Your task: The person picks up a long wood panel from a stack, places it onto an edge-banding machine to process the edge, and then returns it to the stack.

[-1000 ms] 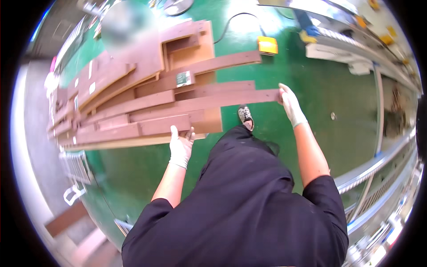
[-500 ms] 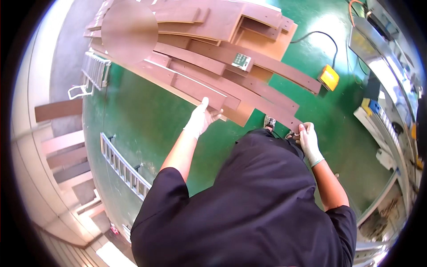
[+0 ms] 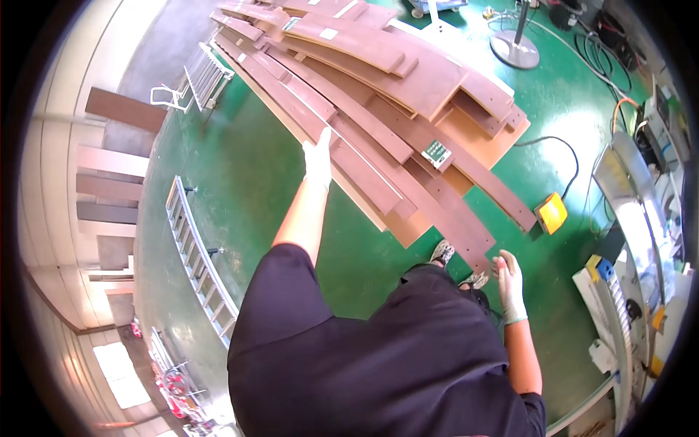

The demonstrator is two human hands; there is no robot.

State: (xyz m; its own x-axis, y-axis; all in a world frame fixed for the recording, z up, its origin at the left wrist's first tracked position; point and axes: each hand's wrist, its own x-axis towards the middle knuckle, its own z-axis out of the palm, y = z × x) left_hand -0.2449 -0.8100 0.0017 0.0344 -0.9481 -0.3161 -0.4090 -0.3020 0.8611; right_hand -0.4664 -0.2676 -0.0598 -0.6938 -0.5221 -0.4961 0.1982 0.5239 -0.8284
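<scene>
A stack of long brown boards reaches from the far left to just in front of my feet. My left hand, in a white glove, is at the stack's left edge, beside a narrow brown board with a pale edge. Its thumb and fingers are apart, and some fingers are hidden. The longest board near me ends in a brown tip with small holes. Just right of that tip is my gloved right hand, its fingers loosely bent and holding nothing. A small green-and-white card lies on one board.
A yellow box with a cable rests on the green floor to the right. On the left are a ladder and a white rack. A round metal stand base stands at the far right. Machinery lines the right side.
My left hand has moved farther along the stack's left edge. My right hand has let go of the long board's end. The view has shifted, showing more of the far floor.
</scene>
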